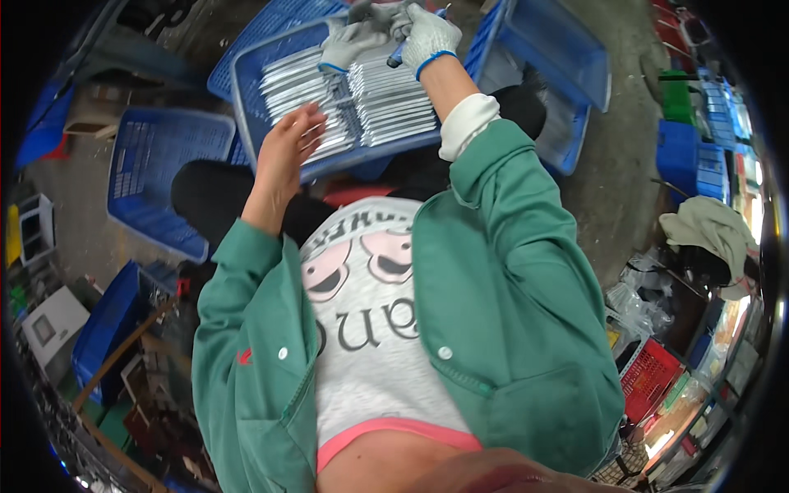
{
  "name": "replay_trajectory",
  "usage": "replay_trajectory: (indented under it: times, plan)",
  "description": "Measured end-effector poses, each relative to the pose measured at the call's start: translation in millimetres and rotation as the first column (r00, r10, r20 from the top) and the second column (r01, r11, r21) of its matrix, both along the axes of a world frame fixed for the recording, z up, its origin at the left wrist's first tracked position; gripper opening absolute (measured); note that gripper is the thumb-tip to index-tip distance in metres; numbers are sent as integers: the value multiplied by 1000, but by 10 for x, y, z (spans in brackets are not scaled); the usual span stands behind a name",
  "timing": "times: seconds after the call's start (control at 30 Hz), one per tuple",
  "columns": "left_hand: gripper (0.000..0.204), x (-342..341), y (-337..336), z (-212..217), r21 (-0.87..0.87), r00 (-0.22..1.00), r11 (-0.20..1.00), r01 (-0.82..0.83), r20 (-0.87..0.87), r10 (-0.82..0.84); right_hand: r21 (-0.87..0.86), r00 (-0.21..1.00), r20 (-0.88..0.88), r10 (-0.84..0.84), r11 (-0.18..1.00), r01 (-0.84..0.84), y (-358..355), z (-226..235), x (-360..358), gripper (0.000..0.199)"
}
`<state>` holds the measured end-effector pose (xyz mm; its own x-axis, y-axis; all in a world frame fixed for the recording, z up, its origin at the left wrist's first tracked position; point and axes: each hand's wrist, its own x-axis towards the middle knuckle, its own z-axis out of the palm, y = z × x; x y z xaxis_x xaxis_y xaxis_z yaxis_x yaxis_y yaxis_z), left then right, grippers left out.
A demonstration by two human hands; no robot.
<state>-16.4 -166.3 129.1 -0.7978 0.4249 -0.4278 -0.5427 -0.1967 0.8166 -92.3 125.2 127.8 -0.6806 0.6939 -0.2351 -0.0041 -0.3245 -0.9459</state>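
Observation:
My left hand [294,141], bare, hovers over the near left edge of a blue plastic crate [245,115] with its fingers loosely curled and apart, holding nothing. Side by side in the crate lie two rows of thin silver metal strips [393,103]. At the crate's far side, my right hand [431,37] wears a whitish knit glove with a blue cuff. Its fingers close around a slim blue pen-like tool [396,60], whose exact kind I cannot make out. Another grey-white glove [349,41] lies crumpled over the far ends of the strips, against my right fingers.
To the left stands a blue perforated crate [168,123]; further blue crates [563,49] are stacked at right. A red basket [649,382], clear plastic bags [641,300] and a draped beige cloth [708,234] are farther right. A wooden bar [123,353] slants at lower left.

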Motion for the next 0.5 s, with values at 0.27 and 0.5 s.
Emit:
replay_trajectory:
  times: [0.27,0.5]
  plan:
    - [30,376,896,893,-46,612,942,333,-749,-253,-206,973,-206,-108,976,65,357,375,-928,8]
    - [71,562,1193,1057,21,717,954,298,-665,-209,134,982,-124,-142,978,158,273,545,-794,14]
